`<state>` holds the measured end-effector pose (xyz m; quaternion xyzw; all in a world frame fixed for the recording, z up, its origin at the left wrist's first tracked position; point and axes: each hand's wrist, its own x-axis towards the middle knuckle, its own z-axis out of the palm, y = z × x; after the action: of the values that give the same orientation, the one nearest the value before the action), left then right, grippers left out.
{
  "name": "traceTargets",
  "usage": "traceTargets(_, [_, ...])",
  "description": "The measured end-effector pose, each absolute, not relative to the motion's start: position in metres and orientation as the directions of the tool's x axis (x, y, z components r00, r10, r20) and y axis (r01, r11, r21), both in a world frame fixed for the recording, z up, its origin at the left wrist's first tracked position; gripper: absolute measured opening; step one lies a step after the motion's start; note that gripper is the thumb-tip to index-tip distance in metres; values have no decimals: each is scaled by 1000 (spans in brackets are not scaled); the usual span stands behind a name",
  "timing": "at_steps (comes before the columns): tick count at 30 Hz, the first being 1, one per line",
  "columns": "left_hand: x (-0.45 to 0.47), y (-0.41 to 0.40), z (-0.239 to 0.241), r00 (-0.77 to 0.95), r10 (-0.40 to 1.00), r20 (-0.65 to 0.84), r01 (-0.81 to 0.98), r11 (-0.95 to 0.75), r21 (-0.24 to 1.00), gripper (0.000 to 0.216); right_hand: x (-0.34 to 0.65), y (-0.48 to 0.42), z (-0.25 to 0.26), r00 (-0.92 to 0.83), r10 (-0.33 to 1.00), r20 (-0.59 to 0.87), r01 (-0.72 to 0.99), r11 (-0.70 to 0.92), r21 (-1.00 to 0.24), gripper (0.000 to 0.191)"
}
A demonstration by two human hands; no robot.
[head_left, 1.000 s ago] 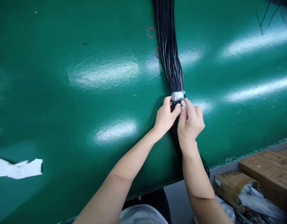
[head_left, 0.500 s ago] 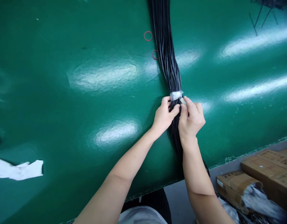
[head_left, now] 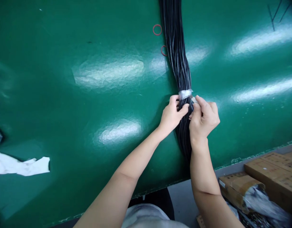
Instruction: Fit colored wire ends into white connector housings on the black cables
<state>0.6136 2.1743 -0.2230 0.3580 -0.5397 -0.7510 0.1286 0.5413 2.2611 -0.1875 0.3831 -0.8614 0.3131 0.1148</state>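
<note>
A thick bundle of black cables (head_left: 175, 47) runs down the green table, bound at one place by a band of clear plastic wrap (head_left: 184, 94). Just below that band, my left hand (head_left: 173, 112) is closed round the bundle, thumb across its top and fingers at its left side. My right hand (head_left: 204, 117) pinches a small blade (head_left: 193, 99) with a pale, wrapped-looking grip between thumb and forefinger. Its tip lies against the right edge of the plastic band. The lower end of the cables passes partly behind my right forearm.
Two red rubber rings (head_left: 157, 29) lie left of the bundle, one partly beneath it. A white cloth-like piece (head_left: 33, 166) rests at the left. Beyond the table's front edge stand cardboard boxes (head_left: 271, 171) and an open carton with plastic bags.
The view has shifted, so the bundle and hands appear farther right. My right hand has drawn slightly away from my left, and more of the blade shows at the band's edge.
</note>
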Motion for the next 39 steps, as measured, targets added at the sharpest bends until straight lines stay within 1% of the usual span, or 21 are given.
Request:
traceTargets(5, [614,2174,-221,-704,-596,-387,-205,-351,914,30,531,2261,-180,-723,-632,278,-654,498,-569,26])
traceTargets(6, [613,2174,-221,-702,-598,-387,-201,-355,913,30,529,2262,-176,-714,-644,274,-658,485,-576,26])
traceTargets(8, [614,2174,-222,-697,-597,-398,-205,-366,908,29,524,2265,-165,-691,-626,363,-707,479,-520,26])
traceTargets(9, [614,2174,-222,-693,-596,-407,-214,-369,905,29,521,2266,-159,-685,-575,447,-725,480,-494,27])
traceTargets(10, [614,2174,-223,-690,-594,-413,-224,-368,903,30,519,2268,-153,-686,-496,532,-727,475,-496,29])
traceTargets(11, [615,2174,-223,-688,-595,-415,-231,-363,903,30,518,2269,-147,-688,-428,585,-723,465,-511,30])
traceTargets(12, [615,2173,-224,-688,-596,-414,-234,-358,904,31,518,2270,-142,-694,-401,599,-718,447,-533,29])
traceTargets(13, [616,2173,-224,-690,-596,-411,-232,-355,905,31,521,2271,-140,-701,-422,575,-713,427,-556,28])
traceTargets(16, [616,2170,-225,-712,-568,-413,-215,-383,898,37,536,2272,-148,-704,-590,395,-689,434,-580,22])
traceTargets(18, [615,2168,-223,-739,-541,-402,-208,-385,899,42,546,2272,-160,-721,-609,331,-657,449,-606,22])
traceTargets(20, [615,2166,-221,-740,-549,-388,-248,-313,917,43,552,2272,-169,-731,-614,299,-638,458,-619,21])
traceTargets(22, [615,2165,-217,-716,-578,-392,-352,-185,917,41,554,2271,-174,-729,-619,291,-640,465,-612,20])
traceTargets(24, [615,2165,-214,-700,-587,-408,-461,-66,885,42,554,2271,-174,-730,-616,295,-642,473,-603,21])
traceTargets(27, [615,2165,-210,-705,-579,-410,-518,25,855,44,555,2270,-173,-720,-621,308,-662,482,-575,22])
traceTargets(34, [616,2166,-206,-709,-575,-408,-535,63,842,45,557,2264,-175,-690,-647,326,-712,523,-470,26])
traceTargets(39, [615,2165,-205,-701,-579,-416,-550,67,832,42,558,2259,-182,-660,-644,387,-751,543,-376,29])
